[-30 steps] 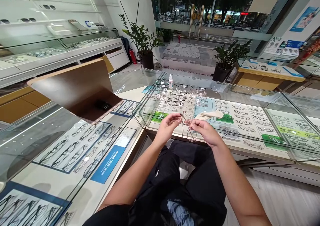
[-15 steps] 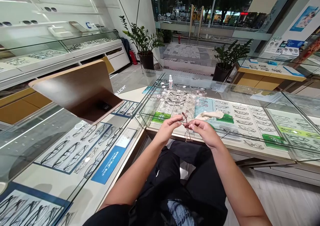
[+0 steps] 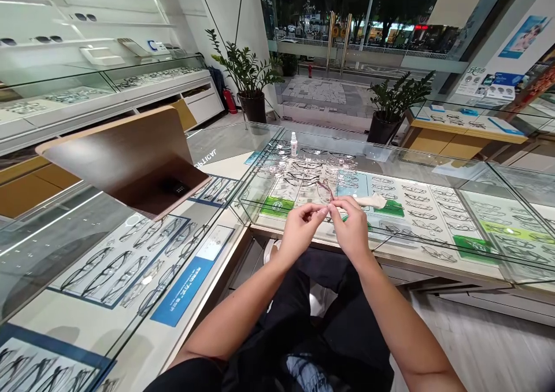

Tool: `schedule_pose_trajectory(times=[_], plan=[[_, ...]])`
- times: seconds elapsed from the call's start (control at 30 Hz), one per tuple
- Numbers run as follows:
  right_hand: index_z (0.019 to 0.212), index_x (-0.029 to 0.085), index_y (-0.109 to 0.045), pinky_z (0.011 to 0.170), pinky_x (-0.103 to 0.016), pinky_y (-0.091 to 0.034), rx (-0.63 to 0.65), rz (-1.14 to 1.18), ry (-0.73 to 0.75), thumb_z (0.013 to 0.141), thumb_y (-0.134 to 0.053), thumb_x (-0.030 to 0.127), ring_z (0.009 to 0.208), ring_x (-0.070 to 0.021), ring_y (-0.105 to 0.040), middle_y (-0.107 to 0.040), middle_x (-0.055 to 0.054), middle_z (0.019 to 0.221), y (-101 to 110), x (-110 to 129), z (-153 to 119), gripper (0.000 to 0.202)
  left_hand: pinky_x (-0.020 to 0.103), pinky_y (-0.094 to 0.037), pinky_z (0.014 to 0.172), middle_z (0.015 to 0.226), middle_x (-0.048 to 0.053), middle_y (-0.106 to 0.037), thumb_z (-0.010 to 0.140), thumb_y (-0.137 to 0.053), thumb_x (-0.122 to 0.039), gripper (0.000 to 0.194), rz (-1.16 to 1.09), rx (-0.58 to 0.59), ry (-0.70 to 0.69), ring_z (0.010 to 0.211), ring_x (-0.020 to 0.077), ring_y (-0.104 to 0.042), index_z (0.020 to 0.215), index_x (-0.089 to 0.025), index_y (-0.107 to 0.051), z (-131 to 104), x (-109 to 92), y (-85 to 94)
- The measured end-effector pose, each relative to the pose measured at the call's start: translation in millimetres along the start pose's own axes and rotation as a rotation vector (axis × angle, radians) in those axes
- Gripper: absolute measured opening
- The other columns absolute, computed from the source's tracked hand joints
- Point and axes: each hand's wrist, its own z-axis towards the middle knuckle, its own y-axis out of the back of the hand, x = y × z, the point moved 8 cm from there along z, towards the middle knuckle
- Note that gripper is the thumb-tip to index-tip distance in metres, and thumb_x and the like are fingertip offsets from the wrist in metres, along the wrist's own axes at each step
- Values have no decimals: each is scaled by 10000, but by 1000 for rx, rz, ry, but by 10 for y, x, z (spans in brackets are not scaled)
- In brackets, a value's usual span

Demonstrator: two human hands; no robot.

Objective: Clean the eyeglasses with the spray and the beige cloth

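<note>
A pair of eyeglasses [image 3: 331, 191] with a thin reddish-brown frame is held up over the front edge of the glass counter. My left hand [image 3: 302, 228] closes on it with thumb and fingers pinched together. Against it, fingertips meeting, my right hand [image 3: 352, 225] pinches the eyeglasses too. One rim sticks up beyond the fingers; much of the rest is hidden behind them. Just past my right hand, a pale cloth [image 3: 372, 201] lies bunched on the counter top. Farther back stands a small white spray bottle [image 3: 293, 145].
Rows of eyeglass frames lie inside the glass display counter [image 3: 433, 276]. At the left, a brown tilted mirror or panel [image 3: 117, 155] stands on another glass case. Potted plants [image 3: 252, 107] stand by the glass front beyond the counter.
The eyeglasses have turned in my hands, with one rim now pointing away from me. Both hands have drawn together, fingertips meeting. The view has shifted slightly.
</note>
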Motion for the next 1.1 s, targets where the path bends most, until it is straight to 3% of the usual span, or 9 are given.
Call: schedule_pose_trajectory(times=[0.17, 0.33, 0.5, 0.63, 0.73, 0.8, 0.93, 1.1], plan=[[1006, 272, -766, 1016, -456, -497, -39, -80, 47, 1008, -587, 386, 1116, -314, -660, -718, -124, 1131, -33, 56, 71, 212, 312, -472, 722, 739, 35, -696, 803, -826, -535, 364, -66, 38, 51, 761, 193, -607, 861, -176, -815, 274, 26, -33], [1083, 258, -772, 1025, -475, -496, -45, -162, 52, 1014, -561, 348, 1137, -325, -659, -720, -134, 1189, -25, -2, 329, 240, 285, -397, 626, 627, 4, -621, 748, -844, -498, 336, -70, 107, 186, 587, 122, -466, 790, -168, -798, 668, 58, -97], [1106, 265, -766, 1026, -467, -508, -10, -50, 74, 988, -596, 339, 1132, -315, -668, -723, -120, 1203, -31, -31, 632, 220, 307, -471, 753, 815, 57, -751, 760, -806, -448, 284, 7, 173, 57, 748, 177, -625, 791, -168, -777, 1113, -104, -112], [1052, 259, -742, 900, -399, -531, -2, -38, 70, 976, -613, 370, 1027, -270, -675, -731, -92, 1140, 66, -194, 982, 187, 299, -411, 645, 728, 38, -691, 875, -690, -425, 269, 410, 187, -75, 621, 164, -553, 871, -163, -749, 1589, -329, -10], [960, 240, -706, 714, -336, -463, -71, -30, 1, 977, -596, 441, 768, -208, -598, -691, -46, 874, 295, -579, 1393, 230, 310, -401, 681, 775, 64, -707, 947, -601, -327, 219, 855, 183, -258, 694, 200, -596, 967, -159, -739, 2092, -620, 39], [1013, 239, -680, 618, -309, -372, -33, 4, -37, 1010, -511, 518, 622, -175, -467, -554, 16, 683, 385, -903, 1677, 326, 315, -416, 739, 895, 99, -753, 964, -573, -282, 225, 1128, 237, -336, 815, 237, -647, 1058, -162, -738, 2457, -706, 7], [780, 248, -534, 588, -302, -318, -40, -29, -71, 984, -429, 743, 568, -151, -399, -479, 38, 609, 511, -1443, 2000, 546, 313, -436, 829, 1043, 127, -789, 947, -575, -239, 263, 1521, 419, -375, 980, 267, -698, 1112, -196, -775, 3074, -496, -106], [594, 255, -405, 570, -316, -309, -58, 18, -166, 940, -392, 851, 537, -144, -383, -420, 25, 535, 465, -1736, 1939, 689, 331, -445, 865, 1075, 182, -791, 844, -650, -179, 251, 1656, 533, -328, 1026, 301, -719, 1018, -174, -832, 3471, 20, -145]])
